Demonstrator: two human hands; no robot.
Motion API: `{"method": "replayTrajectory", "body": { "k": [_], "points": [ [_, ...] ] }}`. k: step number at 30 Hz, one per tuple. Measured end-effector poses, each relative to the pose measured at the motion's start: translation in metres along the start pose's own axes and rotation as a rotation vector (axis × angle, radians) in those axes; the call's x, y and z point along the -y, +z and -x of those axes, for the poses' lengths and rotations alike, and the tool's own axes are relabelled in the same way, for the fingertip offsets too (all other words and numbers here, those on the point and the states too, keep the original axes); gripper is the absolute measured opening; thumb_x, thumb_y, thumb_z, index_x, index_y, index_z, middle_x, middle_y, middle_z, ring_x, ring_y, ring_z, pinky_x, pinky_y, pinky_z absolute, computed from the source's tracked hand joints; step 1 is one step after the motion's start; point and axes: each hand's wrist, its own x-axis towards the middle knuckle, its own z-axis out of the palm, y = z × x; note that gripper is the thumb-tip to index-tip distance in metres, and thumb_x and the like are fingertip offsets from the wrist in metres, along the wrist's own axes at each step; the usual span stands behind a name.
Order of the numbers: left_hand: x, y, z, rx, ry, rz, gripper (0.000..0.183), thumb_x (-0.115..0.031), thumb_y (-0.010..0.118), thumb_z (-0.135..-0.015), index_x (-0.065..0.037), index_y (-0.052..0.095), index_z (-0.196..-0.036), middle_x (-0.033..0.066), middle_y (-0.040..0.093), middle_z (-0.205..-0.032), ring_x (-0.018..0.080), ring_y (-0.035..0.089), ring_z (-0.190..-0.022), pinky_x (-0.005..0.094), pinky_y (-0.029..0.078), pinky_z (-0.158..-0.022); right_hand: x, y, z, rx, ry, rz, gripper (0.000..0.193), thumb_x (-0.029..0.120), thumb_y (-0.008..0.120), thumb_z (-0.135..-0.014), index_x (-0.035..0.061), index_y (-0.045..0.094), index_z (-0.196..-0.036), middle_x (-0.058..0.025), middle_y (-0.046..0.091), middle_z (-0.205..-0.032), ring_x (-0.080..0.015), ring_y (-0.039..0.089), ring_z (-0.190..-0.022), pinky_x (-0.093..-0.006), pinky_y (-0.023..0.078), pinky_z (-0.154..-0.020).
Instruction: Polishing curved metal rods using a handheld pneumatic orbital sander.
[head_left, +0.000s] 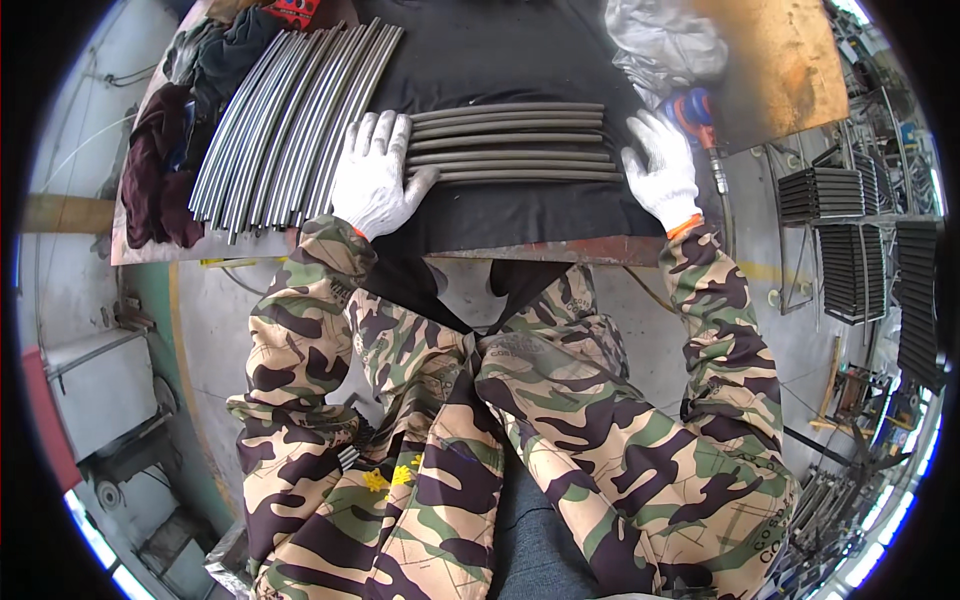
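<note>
Several dull grey metal rods [520, 139] lie crosswise, roughly parallel, on a black cloth [500, 60] over the bench. My left hand [376, 175], in a white knit glove, lies flat over their left ends with its fingers stretched out. Past the right ends of the rods, my right hand [660, 166], gloved the same way, rests open with its thumb out. It stands just clear of the rod tips, next to a blue-and-red hand-held air tool [693, 115]. Left of my left hand, shinier metal rods [290, 130] lie side by side, pointing away from me.
Dark crumpled cloths [160, 170] lie at the bench's left edge, with a red item [293, 12] behind. A clear plastic bag [668, 42] sits at the far right beside a brown board [785, 65]. Racks of dark bars [850, 270] stand on the floor to the right.
</note>
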Motion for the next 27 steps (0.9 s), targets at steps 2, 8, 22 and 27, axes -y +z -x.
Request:
{"method": "replayTrajectory", "body": {
  "k": [2,8,22,27],
  "points": [
    [0.001,-0.003,-0.001,0.018,0.020,0.041,0.080,-0.049,0.068,-0.097,0.006,0.051,-0.153,0.0308,0.051,-0.156,0.0486,0.042,-0.149,0.0580,0.026,-0.127,0.010,-0.005,-0.006,0.024,-0.017,0.014,0.046,0.018,0.077,-0.088,0.0108,0.071,-0.133,-0.0135,0.070,-0.137,-0.0374,0.061,-0.134,-0.0518,0.045,-0.116],
    [0.001,-0.012,-0.005,0.060,0.014,0.056,0.081,-0.048,0.070,-0.095,0.005,0.051,-0.153,0.0307,0.051,-0.156,0.0477,0.042,-0.149,0.0568,0.027,-0.128,0.033,-0.012,-0.027,0.029,-0.132,-0.051,0.043,0.020,0.078,-0.086,0.0100,0.071,-0.128,-0.0143,0.070,-0.136,-0.0413,0.062,-0.129,-0.0532,0.046,-0.114],
    [-0.009,0.006,-0.031,-0.097,-0.103,0.021,0.059,-0.038,0.065,-0.101,-0.001,0.061,-0.146,0.0256,0.059,-0.151,0.0444,0.047,-0.146,0.0536,0.030,-0.127,-0.015,-0.038,0.014,0.288,0.033,-0.065,0.072,0.032,0.085,-0.087,0.0030,0.059,-0.148,-0.0237,0.063,-0.145,-0.0395,0.060,-0.136,-0.0458,0.047,-0.116],
    [-0.005,0.003,-0.034,-0.045,-0.124,-0.009,0.061,-0.043,0.061,-0.103,-0.002,0.060,-0.149,0.0245,0.057,-0.155,0.0423,0.045,-0.150,0.0531,0.028,-0.128,-0.009,-0.052,0.003,0.339,0.127,-0.239,0.073,0.023,0.085,-0.083,0.0012,0.059,-0.147,-0.0246,0.063,-0.146,-0.0393,0.061,-0.135,-0.0449,0.048,-0.116]
  ]
}}
